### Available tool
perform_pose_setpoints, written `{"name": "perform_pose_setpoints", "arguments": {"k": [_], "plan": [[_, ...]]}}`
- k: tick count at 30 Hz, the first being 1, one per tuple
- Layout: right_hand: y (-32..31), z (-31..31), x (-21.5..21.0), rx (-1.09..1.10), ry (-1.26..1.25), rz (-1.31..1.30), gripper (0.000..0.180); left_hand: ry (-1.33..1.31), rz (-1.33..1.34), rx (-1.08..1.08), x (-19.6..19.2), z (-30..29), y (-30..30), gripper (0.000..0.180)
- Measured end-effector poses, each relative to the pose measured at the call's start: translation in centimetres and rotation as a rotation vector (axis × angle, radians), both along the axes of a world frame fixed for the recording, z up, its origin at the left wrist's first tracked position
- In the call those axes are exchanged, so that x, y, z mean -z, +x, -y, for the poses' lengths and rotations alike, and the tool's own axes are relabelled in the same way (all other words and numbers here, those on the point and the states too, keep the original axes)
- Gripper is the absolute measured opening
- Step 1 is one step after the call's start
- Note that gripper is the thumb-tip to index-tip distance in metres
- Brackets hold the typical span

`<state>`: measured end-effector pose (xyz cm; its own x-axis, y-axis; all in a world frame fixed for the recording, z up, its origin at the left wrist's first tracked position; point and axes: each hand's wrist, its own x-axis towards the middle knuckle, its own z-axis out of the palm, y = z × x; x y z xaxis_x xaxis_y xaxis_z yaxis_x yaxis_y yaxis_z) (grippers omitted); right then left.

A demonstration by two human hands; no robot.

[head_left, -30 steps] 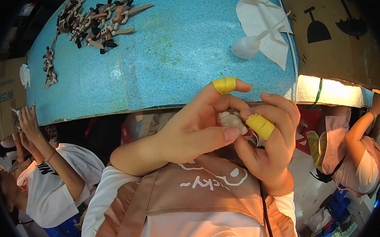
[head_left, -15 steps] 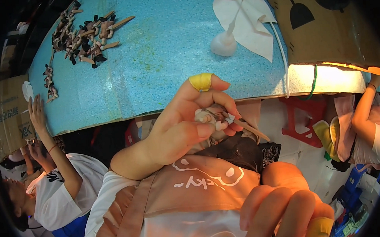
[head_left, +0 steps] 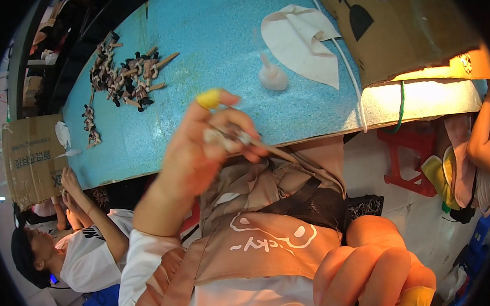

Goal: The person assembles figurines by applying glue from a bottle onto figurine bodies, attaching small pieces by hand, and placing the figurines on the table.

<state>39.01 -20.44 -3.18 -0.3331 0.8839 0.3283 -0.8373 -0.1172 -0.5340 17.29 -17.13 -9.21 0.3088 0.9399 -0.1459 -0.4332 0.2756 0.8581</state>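
My left hand (head_left: 181, 151) is raised at the near edge of the blue table, yellow tape round one finger. Between its thumb and fingers it grips a small figurine (head_left: 220, 139), pale and brown, with a thin brown stick-like piece pointing right; motion blurs its details. Low at the right, my right hand (head_left: 373, 273) is closed, its fingers curled and one wrapped in yellow tape. Whatever those fingers may hold is hidden. Beyond my left hand, a pile of similar figurines (head_left: 135, 75) with brown sticks and dark ends lies on the table.
A white squeeze bottle (head_left: 273, 76) stands by a white cloth (head_left: 306, 44) on the blue table (head_left: 206, 50). A white cord (head_left: 352, 86) and a cardboard box (head_left: 405, 34) are at the right. Another person (head_left: 94, 244) works at the left; a red stool (head_left: 409, 161) is under the table's right side.
The view has shifted. My left hand has moved left with the figurine still gripped. My right hand stays curled. The person at left has brought a hand back from the table edge.
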Motion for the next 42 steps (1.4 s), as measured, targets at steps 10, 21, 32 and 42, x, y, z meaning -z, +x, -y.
{"name": "perform_pose_setpoints", "arguments": {"k": [10, 21, 32, 42], "plan": [[1.7, -0.2, 1.5, -0.162, 0.201, -0.166, 0.013, 0.438, -0.583, -0.398, -10.9, -19.0, -14.8, 0.045], [2.6, -0.5, 0.7, -0.052, 0.151, -0.143, 0.015, 0.699, -1.734, -0.266, -2.3, -9.7, -12.6, 0.051], [2.5, -2.3, 2.5, 0.217, 0.338, -0.169, 0.017, 0.703, -2.036, -0.234, 3.3, -4.0, -9.3, 0.045], [-0.1, -5.2, 7.1, 0.547, 0.581, 1.014, 0.037, 0.651, -1.847, -0.275, 1.6, -4.1, -6.8, 0.052]]}}
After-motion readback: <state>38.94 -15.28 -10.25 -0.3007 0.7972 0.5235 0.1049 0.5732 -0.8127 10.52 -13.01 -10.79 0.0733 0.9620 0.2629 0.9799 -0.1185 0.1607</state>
